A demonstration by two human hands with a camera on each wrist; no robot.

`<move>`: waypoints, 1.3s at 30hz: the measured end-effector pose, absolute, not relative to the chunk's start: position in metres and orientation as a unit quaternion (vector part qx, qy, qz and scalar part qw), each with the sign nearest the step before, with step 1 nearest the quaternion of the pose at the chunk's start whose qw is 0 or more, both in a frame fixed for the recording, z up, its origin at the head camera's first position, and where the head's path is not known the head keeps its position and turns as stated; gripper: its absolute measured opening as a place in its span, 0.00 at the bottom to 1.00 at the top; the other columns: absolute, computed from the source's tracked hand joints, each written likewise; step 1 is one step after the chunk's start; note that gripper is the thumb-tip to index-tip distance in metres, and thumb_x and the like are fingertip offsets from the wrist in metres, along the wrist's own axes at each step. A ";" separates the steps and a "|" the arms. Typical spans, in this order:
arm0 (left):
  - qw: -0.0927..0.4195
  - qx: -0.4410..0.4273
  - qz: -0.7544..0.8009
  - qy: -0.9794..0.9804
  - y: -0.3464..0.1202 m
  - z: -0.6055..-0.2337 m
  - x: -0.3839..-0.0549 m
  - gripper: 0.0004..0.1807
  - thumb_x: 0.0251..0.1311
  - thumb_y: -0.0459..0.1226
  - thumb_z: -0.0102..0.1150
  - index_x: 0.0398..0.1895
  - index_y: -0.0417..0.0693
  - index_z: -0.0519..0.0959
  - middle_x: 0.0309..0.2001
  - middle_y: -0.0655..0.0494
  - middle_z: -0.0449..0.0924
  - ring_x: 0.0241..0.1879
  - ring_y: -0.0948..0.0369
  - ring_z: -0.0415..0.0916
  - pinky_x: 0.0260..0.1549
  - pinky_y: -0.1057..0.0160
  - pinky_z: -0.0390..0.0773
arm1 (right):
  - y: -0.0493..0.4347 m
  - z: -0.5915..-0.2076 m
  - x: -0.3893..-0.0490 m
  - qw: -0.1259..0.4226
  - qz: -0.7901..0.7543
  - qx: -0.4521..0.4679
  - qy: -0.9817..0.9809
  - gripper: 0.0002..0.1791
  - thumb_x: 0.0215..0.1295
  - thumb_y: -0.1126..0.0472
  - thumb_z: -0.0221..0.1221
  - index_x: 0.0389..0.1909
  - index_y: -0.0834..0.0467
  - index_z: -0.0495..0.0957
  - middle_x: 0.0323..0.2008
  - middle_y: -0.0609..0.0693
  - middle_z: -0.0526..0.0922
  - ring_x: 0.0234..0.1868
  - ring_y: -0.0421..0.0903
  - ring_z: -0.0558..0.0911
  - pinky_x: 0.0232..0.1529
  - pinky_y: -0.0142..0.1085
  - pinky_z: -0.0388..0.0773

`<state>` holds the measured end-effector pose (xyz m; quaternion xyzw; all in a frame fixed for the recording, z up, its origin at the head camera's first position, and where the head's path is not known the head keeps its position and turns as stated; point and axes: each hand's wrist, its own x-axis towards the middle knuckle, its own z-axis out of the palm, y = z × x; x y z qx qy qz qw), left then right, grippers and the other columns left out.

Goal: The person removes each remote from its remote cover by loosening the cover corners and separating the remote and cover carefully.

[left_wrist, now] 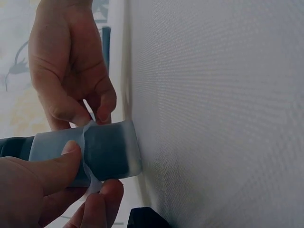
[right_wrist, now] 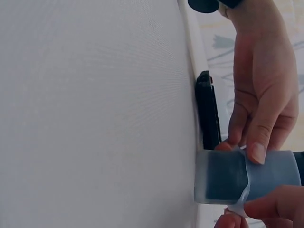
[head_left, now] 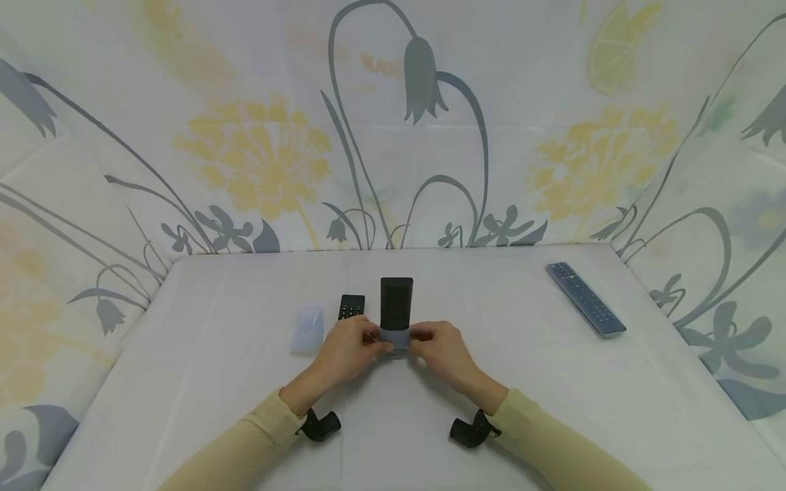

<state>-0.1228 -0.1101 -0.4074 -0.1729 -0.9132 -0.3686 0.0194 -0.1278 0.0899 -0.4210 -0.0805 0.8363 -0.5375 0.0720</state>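
A dark remote control stands on end at the middle of the table, its lower part inside a translucent silicone cover. Partway along, the cover has a rolled or folded edge, and the remote's dark end shows through it near the table. My left hand pinches this edge from the left, the thumb lying across the cover's face. From the right, my right hand holds the opposite side of the same edge between thumb and fingers. Part of the right hand is cut off in the right wrist view.
Just behind my left hand lies a small black remote. A pale bluish translucent piece is left of it. Toward the back right rests a long dark remote. Patterned cloth stands behind the white table. Each wrist wears a black camera.
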 end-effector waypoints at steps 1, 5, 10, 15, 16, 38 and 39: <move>0.020 -0.173 -0.369 -0.913 -0.110 -0.407 -0.123 0.05 0.54 0.36 0.74 0.28 0.45 0.87 0.29 0.60 0.79 0.29 0.65 0.77 0.28 0.66 0.76 | 0.090 -0.421 -0.128 0.070 -0.538 -0.081 0.836 0.14 0.56 0.70 0.60 0.43 0.64 0.87 0.36 0.51 0.87 0.34 0.43 0.80 0.33 0.35 0.76; 0.020 -0.173 -0.368 -0.913 -0.110 -0.407 -0.122 0.05 0.54 0.36 0.74 0.28 0.45 0.87 0.28 0.60 0.78 0.29 0.65 0.76 0.28 0.66 0.75 | 0.092 -0.420 -0.127 0.061 -0.538 -0.086 0.837 0.13 0.58 0.70 0.61 0.43 0.63 0.87 0.36 0.50 0.87 0.35 0.42 0.81 0.35 0.36 0.77; 0.022 -0.175 -0.367 -0.913 -0.110 -0.407 -0.123 0.05 0.54 0.37 0.74 0.28 0.45 0.87 0.28 0.60 0.78 0.29 0.65 0.76 0.27 0.67 0.75 | 0.095 -0.417 -0.127 0.044 -0.528 -0.094 0.843 0.12 0.58 0.70 0.63 0.42 0.61 0.87 0.36 0.49 0.86 0.37 0.43 0.81 0.38 0.38 0.77; 0.023 -0.178 -0.371 -0.911 -0.109 -0.407 -0.123 0.06 0.54 0.36 0.74 0.29 0.44 0.87 0.28 0.60 0.78 0.28 0.65 0.76 0.27 0.67 0.75 | 0.099 -0.415 -0.129 0.029 -0.517 -0.096 0.850 0.11 0.60 0.69 0.64 0.43 0.59 0.87 0.38 0.49 0.87 0.43 0.45 0.82 0.43 0.41 0.78; 0.024 -0.178 -0.372 -0.911 -0.110 -0.407 -0.123 0.06 0.53 0.36 0.74 0.30 0.44 0.87 0.28 0.60 0.78 0.28 0.65 0.77 0.27 0.67 0.75 | 0.099 -0.414 -0.129 0.027 -0.518 -0.097 0.849 0.11 0.60 0.69 0.64 0.44 0.59 0.87 0.39 0.49 0.87 0.44 0.46 0.82 0.44 0.42 0.78; 0.016 -0.177 -0.359 -0.916 -0.109 -0.408 -0.123 0.07 0.55 0.38 0.74 0.32 0.45 0.88 0.29 0.62 0.78 0.29 0.66 0.76 0.28 0.67 0.75 | 0.100 -0.373 -0.131 -0.057 -0.648 -0.176 0.738 0.20 0.63 0.64 0.68 0.56 0.63 0.80 0.47 0.55 0.84 0.48 0.48 0.82 0.50 0.36 0.80; 0.016 -0.178 -0.358 -0.917 -0.109 -0.408 -0.123 0.07 0.55 0.38 0.74 0.32 0.45 0.88 0.29 0.62 0.78 0.29 0.66 0.76 0.28 0.67 0.76 | 0.098 -0.372 -0.131 -0.061 -0.650 -0.178 0.736 0.20 0.63 0.64 0.68 0.56 0.63 0.80 0.46 0.55 0.84 0.48 0.48 0.82 0.50 0.36 0.80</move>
